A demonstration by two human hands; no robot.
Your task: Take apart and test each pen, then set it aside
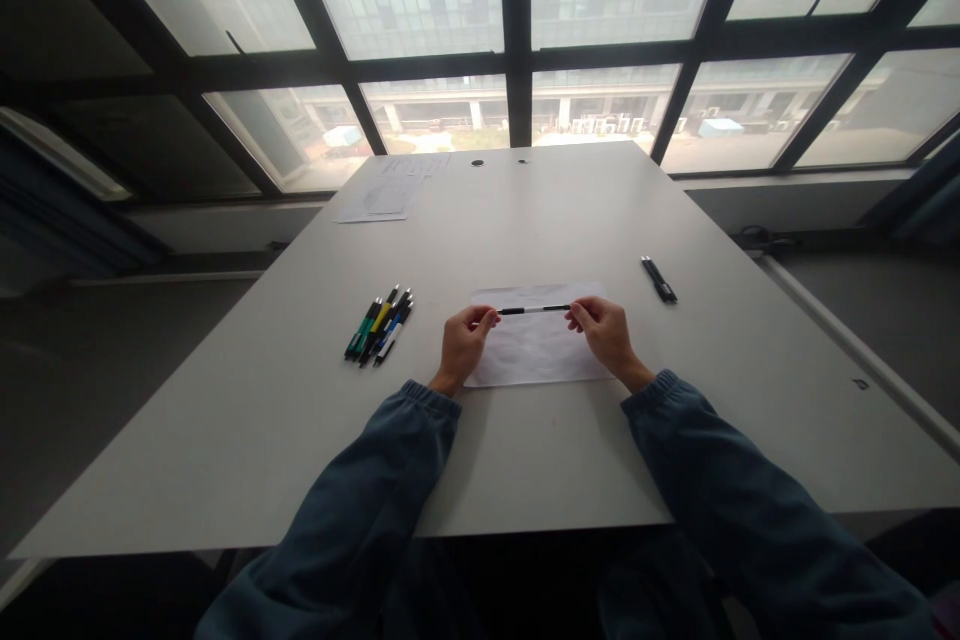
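Observation:
A thin black and white pen is held level between both hands, just above a white sheet of paper on the grey table. My left hand pinches the pen's left end with closed fingers. My right hand pinches its right end the same way. Both forearms in dark blue sleeves rest near the table's front edge.
Several coloured pens lie in a bundle left of the paper. Two black pens lie to the right. Another printed sheet sits at the far left edge, near two small dark holes. Large windows stand behind the table.

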